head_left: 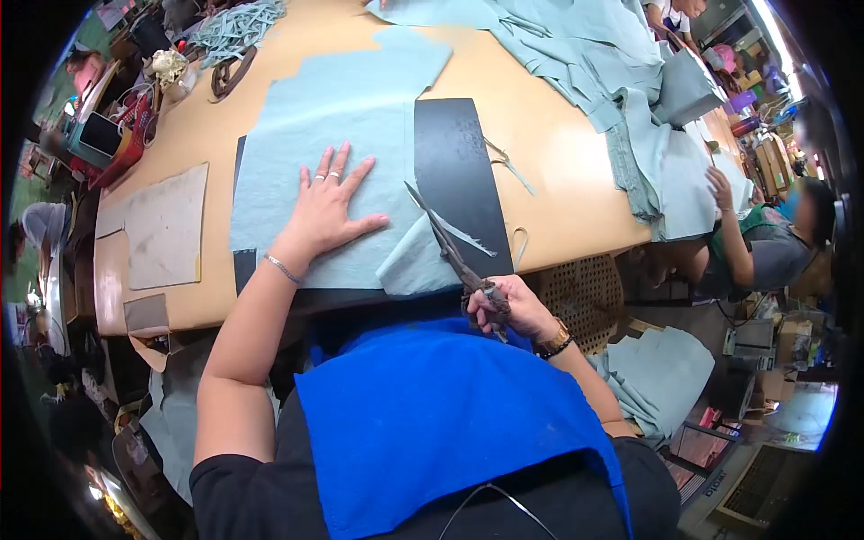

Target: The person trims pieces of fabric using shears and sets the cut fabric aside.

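Observation:
A light blue-green cloth (pixel 279 171) lies over a black board (pixel 459 162) on the tan table. My left hand (pixel 331 202) rests flat on the cloth, fingers spread. Near the table's front edge, my right hand (pixel 504 306) is wrapped round the handles of dark scissors (pixel 452 247). Their blades point up and left over the cloth's right part, where a flap (pixel 414 256) is folded over. Whether the blades touch the cloth cannot be made out. A narrow cloth strip (pixel 511 164) lies right of the board.
Grey card templates (pixel 157 225) lie at the left of the table (pixel 549 135). Blue-green cloth (pixel 585 63) is heaped at the back right. A pile of strips (pixel 236 31) sits at the back left. A co-worker (pixel 774 243) is at the right edge.

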Demonstrator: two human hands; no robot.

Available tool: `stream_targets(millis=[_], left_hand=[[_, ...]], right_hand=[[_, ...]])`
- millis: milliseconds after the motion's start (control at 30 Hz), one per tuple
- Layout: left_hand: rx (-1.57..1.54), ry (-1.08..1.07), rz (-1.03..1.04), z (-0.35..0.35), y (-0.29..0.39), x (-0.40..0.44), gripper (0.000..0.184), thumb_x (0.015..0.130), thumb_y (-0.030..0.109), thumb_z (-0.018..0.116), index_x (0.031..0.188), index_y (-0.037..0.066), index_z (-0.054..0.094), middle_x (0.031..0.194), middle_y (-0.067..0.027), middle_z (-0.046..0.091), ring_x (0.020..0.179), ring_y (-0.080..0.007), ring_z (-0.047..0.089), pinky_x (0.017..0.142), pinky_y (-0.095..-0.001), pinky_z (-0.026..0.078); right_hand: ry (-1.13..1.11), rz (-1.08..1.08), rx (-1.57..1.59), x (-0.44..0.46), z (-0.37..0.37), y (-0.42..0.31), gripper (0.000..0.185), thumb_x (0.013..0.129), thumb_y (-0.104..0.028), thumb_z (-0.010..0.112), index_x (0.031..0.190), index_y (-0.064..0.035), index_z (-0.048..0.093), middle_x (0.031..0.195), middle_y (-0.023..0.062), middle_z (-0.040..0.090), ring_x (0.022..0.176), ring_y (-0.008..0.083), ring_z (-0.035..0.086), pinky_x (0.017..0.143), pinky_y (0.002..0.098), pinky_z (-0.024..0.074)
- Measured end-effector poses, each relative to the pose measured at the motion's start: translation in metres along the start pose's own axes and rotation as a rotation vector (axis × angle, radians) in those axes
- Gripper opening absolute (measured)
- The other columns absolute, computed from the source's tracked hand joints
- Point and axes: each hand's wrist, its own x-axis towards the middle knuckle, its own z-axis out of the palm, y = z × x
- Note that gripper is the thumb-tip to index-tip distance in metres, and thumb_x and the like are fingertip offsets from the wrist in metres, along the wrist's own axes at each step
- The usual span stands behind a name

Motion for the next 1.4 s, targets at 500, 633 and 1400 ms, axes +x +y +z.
stream_targets(millis=[500,633,1400], left_hand=[[-0.014,0.090,-0.127,0.012,0.028,-0.017,0.092,0.071,0.076,0.052,0.143,0.021,0.035,0.150,-0.0214,0.020,0.140,-0.0390,0.014,0.104,-0.0677,0.012],[-0.018,0.090,-0.127,0.013,0.033,-0.020,0.092,0.071,0.076,0.052,0.143,0.021,0.034,0.150,-0.0214,0.020,0.140,-0.0387,0.013,0.104,-0.0677,0.012],[-0.026,0.066,-0.142,0.016,0.051,-0.034,0.093,0.073,0.075,0.051,0.145,0.020,0.031,0.151,-0.0225,0.017,0.140,-0.0409,0.013,0.102,-0.0694,0.014]], right_hand=[[0.030,-0.011,0.040,0.002,0.003,0.003,0.024,0.089,-0.026,0.063,0.085,-0.0016,0.063,0.074,0.0038,0.063,0.062,0.0077,0.059,0.055,0.0228,0.0513],[0.037,-0.028,0.055,0.007,0.003,0.001,0.025,0.089,-0.027,0.064,0.086,-0.0017,0.063,0.074,0.0036,0.063,0.062,0.0078,0.060,0.055,0.0226,0.0513],[0.073,-0.020,0.003,-0.008,0.009,0.001,0.023,0.088,-0.025,0.064,0.087,-0.0023,0.063,0.075,0.0017,0.062,0.062,0.0068,0.058,0.056,0.0226,0.0512]])
